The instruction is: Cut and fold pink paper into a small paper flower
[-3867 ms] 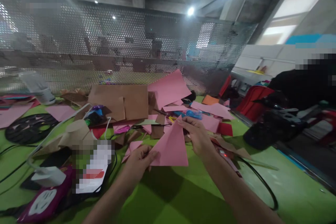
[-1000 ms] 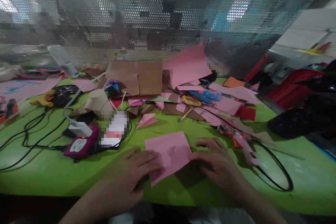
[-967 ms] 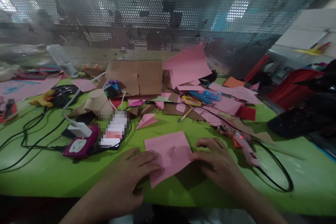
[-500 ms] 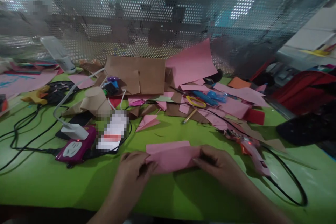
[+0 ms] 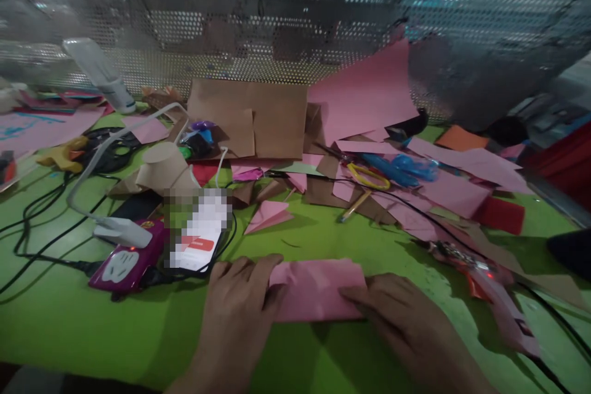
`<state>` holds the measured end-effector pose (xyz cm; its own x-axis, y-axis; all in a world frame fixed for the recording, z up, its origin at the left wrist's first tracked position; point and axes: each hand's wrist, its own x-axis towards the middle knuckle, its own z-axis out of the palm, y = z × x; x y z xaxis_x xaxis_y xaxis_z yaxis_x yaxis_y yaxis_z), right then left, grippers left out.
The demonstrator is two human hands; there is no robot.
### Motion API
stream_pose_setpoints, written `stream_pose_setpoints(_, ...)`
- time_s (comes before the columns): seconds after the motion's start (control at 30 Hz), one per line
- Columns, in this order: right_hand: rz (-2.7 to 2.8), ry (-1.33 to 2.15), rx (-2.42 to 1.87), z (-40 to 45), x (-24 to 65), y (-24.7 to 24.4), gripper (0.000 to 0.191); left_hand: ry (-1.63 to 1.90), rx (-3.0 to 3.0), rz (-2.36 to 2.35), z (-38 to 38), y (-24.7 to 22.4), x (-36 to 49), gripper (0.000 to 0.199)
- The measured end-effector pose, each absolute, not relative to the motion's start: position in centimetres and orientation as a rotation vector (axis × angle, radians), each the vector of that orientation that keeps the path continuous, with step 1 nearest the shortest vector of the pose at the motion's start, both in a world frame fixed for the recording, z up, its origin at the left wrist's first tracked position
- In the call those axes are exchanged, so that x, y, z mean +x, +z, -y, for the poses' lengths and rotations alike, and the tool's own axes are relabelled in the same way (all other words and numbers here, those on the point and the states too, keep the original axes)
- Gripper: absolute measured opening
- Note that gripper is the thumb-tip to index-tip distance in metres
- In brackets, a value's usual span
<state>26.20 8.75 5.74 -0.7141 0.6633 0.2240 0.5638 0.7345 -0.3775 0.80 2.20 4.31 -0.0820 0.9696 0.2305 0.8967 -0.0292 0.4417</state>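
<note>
Low in the head view, just right of centre: pink paper, folded into a creased oblong, long side running across the frame, held between both hands. At its left end, left hand, grasping, fingers reaching to the upper edge. At its right end, right hand, pinching, one digit flat over the near face, the rest of the grip partly hidden. Cannot tell whether resting on the green table or held just above.

Farther up, mid-frame, apart from both hands: folded scrap, stick and yellow loop. Left of centre, near the left hand: phone, partly pixelated; then socket block with white charger. At lower right, beyond the right hand: glue gun. Upper middle: brown box, with pink sheet beside it. Upper left: tilted bottle.
</note>
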Motion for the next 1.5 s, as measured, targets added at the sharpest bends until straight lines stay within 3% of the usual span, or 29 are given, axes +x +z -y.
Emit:
stream_pose_setpoints(0.3,2.675,0.192,-0.897,-9.2,26.2,5.5,0.033,0.894,1.945,-2.077,-1.5,4.3,0.5,0.016)
stream_pose_setpoints(0.87,2.65,0.149,-0.875,-9.5,26.2,5.3,0.032,1.089,1.947,-2.093,0.4,3.2,0.7,0.019)
stream_pose_setpoints(1.5,2.551,0.301,-1.075,-8.0,25.1,6.4,0.028,0.895,2.251,-2.062,0.7,2.2,-0.3,0.024)
